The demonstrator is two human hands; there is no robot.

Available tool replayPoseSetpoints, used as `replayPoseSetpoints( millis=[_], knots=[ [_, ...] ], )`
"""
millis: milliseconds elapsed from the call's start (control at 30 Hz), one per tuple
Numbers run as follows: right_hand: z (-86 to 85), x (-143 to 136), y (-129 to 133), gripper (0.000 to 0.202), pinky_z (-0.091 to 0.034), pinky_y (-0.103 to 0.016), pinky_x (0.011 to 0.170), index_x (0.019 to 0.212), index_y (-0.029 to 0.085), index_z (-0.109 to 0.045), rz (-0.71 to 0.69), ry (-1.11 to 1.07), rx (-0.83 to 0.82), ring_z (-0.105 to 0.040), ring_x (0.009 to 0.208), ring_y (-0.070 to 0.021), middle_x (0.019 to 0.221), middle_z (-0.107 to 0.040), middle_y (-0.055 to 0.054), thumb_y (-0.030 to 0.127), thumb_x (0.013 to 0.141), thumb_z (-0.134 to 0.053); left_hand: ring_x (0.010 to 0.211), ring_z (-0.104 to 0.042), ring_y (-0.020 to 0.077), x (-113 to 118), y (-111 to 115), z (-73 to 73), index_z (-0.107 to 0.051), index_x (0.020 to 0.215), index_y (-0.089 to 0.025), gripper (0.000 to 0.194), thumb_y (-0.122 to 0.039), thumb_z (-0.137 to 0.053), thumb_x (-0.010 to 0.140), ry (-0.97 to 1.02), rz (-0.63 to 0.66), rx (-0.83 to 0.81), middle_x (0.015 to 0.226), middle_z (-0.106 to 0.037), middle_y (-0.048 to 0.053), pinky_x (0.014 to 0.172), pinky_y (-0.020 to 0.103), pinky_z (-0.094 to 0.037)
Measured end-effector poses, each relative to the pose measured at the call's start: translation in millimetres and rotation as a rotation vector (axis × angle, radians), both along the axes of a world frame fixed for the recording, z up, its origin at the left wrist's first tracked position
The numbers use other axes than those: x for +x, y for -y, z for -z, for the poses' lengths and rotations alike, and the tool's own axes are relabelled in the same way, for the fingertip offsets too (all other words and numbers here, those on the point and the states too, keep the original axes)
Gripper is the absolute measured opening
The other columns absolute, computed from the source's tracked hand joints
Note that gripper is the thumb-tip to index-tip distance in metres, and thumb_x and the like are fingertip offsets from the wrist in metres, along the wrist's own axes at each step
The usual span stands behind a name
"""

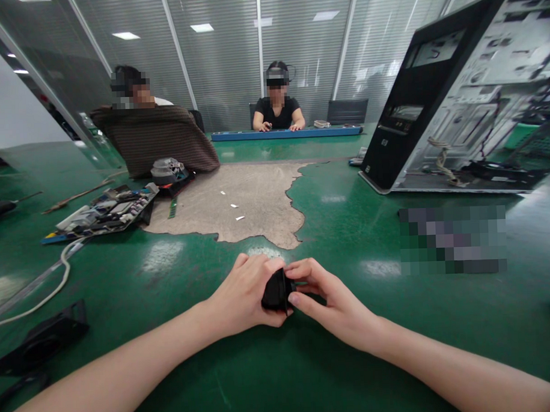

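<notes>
Between my two hands, just above or on the green tabletop, is a small black plastic part [274, 291] with a thin flange on its right side. My left hand [246, 291] is closed around its left body, thumb below and fingers over the top. The fingertips and thumb of my right hand [321, 291] pinch the flanged right end. What exactly the part is I cannot make out. Beyond my hands lies a bare, ragged-edged patch [257, 200] of the table with a few small white scraps on it.
At left lie a motherboard [108, 212], a white cable [63, 270] and a black plastic piece [45, 337]. A computer case [415, 93] stands at right, near a blurred-out flat object [452, 239]. Two people sit across the table, one behind a brown cloth-covered shape [159, 138].
</notes>
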State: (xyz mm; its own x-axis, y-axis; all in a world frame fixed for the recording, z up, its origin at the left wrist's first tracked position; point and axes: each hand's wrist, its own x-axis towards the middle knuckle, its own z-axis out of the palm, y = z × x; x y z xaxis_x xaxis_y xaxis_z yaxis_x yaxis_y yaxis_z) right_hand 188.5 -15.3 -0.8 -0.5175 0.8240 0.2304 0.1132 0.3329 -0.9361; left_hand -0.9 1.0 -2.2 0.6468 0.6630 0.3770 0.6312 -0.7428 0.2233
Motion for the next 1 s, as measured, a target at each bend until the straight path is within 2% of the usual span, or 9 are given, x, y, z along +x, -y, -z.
replayPoseSetpoints(
  millis=[67, 233, 533, 667, 867, 1000],
  knots=[
    [1.7, 0.2, -0.1, 0.019, -0.051, -0.031, 0.082, 0.1, 0.021, -0.045, 0.009, 0.004, -0.007, -0.056, 0.092, -0.0138, 0.098, -0.05, -0.003, 0.018, 0.082, -0.05, 0.085, -0.051, 0.0226, 0.4, 0.0, 0.2, -0.027, 0.109, -0.021, 0.056, -0.035, -0.059, 0.065, 0.003, -0.004, 0.001, 0.094, -0.052, 0.004, 0.072, 0.034, -0.029],
    [-0.3, 0.0, 0.5, 0.031, -0.049, -0.033, 0.085, 0.11, 0.021, -0.04, 0.009, 0.067, -0.001, -0.055, 0.097, -0.0153, 0.105, -0.051, -0.005, 0.015, 0.082, -0.051, 0.086, -0.051, 0.0235, 0.7, -0.6, 0.0, -0.027, 0.111, -0.021, 0.057, -0.035, -0.058, 0.065, -0.007, -0.012, -0.005, 0.095, -0.053, 0.005, 0.072, 0.034, -0.029],
    [-1.1, 1.4, -0.9, 0.033, -0.049, -0.032, 0.084, 0.104, 0.021, -0.044, -0.043, 0.021, 0.017, -0.053, 0.097, -0.0155, 0.103, -0.049, -0.004, 0.017, 0.075, -0.06, 0.084, -0.05, 0.0224, -0.2, -0.3, -0.6, -0.028, 0.109, -0.021, 0.057, -0.031, -0.059, 0.062, -0.023, 0.002, 0.011, 0.094, -0.052, 0.004, 0.071, 0.034, -0.029],
    [1.2, 0.7, -2.0, 0.018, -0.049, -0.032, 0.085, 0.098, 0.021, -0.047, -0.016, -0.005, -0.009, -0.054, 0.096, -0.0148, 0.1, -0.05, -0.003, 0.019, 0.081, -0.052, 0.085, -0.051, 0.0223, 0.3, 0.2, -0.1, -0.028, 0.109, -0.022, 0.057, -0.033, -0.059, 0.063, -0.003, 0.0, 0.013, 0.094, -0.052, 0.004, 0.071, 0.034, -0.03],
    [-0.7, -0.9, -2.5, 0.032, -0.049, -0.033, 0.084, 0.112, 0.022, -0.04, 0.001, 0.044, -0.054, -0.054, 0.097, -0.0151, 0.105, -0.051, -0.005, 0.016, 0.082, -0.051, 0.085, -0.051, 0.0226, 0.8, -0.2, 0.5, -0.029, 0.11, -0.021, 0.058, -0.033, -0.059, 0.063, 0.004, -0.009, -0.009, 0.093, -0.053, 0.004, 0.072, 0.034, -0.03],
    [-1.6, -0.2, -2.3, 0.028, -0.05, -0.033, 0.083, 0.105, 0.021, -0.044, -0.03, 0.045, -0.016, -0.054, 0.096, -0.0155, 0.101, -0.051, -0.004, 0.015, 0.08, -0.053, 0.085, -0.051, 0.0224, 0.1, -0.2, 0.4, -0.03, 0.109, -0.021, 0.056, -0.033, -0.059, 0.063, -0.003, -0.005, -0.006, 0.093, -0.053, 0.004, 0.072, 0.034, -0.029]
  ],
)
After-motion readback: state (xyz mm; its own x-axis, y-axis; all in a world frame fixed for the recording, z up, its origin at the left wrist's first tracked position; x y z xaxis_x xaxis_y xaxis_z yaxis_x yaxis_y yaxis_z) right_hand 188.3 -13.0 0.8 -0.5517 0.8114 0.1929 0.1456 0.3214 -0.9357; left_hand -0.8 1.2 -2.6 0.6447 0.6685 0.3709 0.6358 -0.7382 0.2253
